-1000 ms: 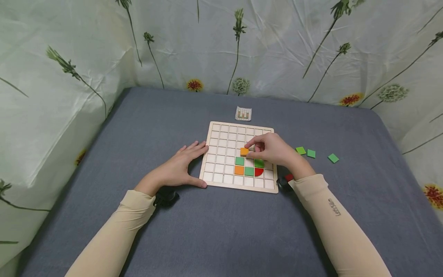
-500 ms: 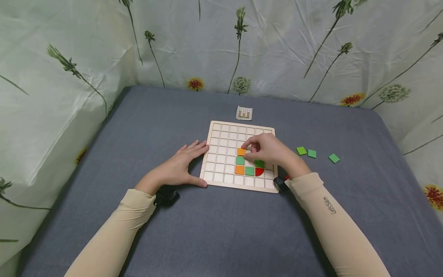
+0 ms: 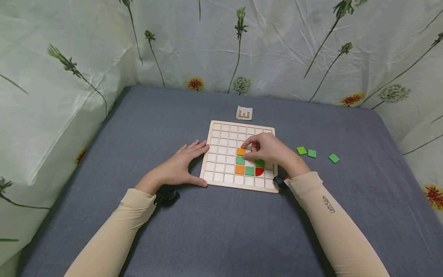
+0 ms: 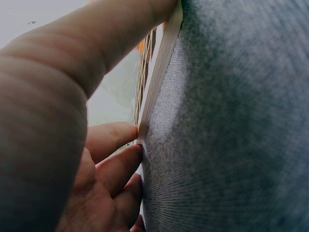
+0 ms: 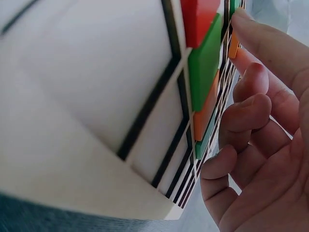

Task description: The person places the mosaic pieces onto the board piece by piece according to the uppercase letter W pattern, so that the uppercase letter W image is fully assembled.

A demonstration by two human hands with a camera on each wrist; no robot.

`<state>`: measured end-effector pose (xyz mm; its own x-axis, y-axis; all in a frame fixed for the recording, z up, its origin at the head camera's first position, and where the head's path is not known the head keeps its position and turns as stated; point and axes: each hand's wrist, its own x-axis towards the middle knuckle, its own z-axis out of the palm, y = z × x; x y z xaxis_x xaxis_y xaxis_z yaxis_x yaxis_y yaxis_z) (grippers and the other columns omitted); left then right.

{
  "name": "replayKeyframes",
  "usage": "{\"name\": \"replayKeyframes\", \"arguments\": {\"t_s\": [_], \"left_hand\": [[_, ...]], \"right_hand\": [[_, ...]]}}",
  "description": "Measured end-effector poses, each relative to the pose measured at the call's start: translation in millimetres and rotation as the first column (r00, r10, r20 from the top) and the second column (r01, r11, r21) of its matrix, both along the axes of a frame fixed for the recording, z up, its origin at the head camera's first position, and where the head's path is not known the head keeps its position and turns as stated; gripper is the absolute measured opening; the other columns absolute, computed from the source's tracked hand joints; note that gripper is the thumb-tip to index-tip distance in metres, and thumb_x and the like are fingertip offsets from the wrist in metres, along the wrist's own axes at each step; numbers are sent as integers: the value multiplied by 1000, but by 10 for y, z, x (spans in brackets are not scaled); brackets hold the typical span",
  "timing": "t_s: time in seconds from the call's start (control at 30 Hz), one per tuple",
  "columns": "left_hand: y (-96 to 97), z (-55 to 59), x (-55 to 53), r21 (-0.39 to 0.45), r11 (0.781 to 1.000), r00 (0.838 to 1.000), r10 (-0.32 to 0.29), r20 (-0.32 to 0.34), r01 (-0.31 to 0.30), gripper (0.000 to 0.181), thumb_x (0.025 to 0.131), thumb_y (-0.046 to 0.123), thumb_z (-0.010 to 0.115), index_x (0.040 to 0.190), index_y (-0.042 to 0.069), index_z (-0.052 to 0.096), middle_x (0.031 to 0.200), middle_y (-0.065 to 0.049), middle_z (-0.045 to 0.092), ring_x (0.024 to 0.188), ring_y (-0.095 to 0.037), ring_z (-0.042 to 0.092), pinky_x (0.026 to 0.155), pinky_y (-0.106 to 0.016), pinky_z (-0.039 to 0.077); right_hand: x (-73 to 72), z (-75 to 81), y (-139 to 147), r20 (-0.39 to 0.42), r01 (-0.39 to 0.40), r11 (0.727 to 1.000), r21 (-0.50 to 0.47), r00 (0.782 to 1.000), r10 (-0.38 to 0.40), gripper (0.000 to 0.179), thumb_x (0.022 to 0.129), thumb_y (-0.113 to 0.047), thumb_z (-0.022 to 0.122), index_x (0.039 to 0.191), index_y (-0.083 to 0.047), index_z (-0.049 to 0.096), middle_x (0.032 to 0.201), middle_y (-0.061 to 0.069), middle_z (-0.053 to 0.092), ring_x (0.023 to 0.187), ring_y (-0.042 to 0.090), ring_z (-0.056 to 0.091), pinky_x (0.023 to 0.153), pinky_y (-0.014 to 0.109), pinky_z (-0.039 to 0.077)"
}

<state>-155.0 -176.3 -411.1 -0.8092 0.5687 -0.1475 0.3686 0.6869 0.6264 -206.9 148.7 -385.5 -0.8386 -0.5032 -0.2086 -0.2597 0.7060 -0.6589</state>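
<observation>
A wooden grid board (image 3: pixel 218 158) lies on the table. My left hand (image 3: pixel 176 167) rests beside it with fingers spread, thumb and fingertips touching its left edge, as the left wrist view also shows. On the board, the thumb and index finger of my right hand (image 3: pixel 271 150) pinch an orange square tile (image 3: pixel 240 151), which sits flat in a cell. Just below it are a green tile (image 3: pixel 240 160) and another orange tile (image 3: pixel 239 169). Nearby lie a second green tile (image 3: pixel 249 171), a red rounded piece (image 3: pixel 259 172) and a brighter green tile (image 3: pixel 259 164), partly covered by my hand.
Right of the board, a light green tile (image 3: pixel 301 150) and two green tiles, one nearer (image 3: pixel 312 153) and one farther right (image 3: pixel 333 158), lie loose. A small pattern card (image 3: pixel 244 113) lies behind the board. Something red (image 3: pixel 287 177) shows partly beside my right wrist.
The right hand has moved slightly left with the orange tile, which went from raised above the board to flat in a cell. My left hand has stayed in place.
</observation>
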Motion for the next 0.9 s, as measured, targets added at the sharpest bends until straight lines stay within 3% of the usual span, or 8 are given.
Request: {"name": "replayKeyframes", "arguments": {"t_s": [0.9], "left_hand": [[10, 6, 4, -7, 1000, 1000, 4, 1, -4, 121, 76, 46, 97, 171, 11, 30, 181, -7, 21, 170, -31, 10, 137, -60, 4]], "right_hand": [[20, 22, 24, 12, -4, 1000, 16, 1000, 4, 29, 95, -21, 84, 121, -10, 80, 75, 1, 61, 69, 17, 52, 70, 32, 44]]}}
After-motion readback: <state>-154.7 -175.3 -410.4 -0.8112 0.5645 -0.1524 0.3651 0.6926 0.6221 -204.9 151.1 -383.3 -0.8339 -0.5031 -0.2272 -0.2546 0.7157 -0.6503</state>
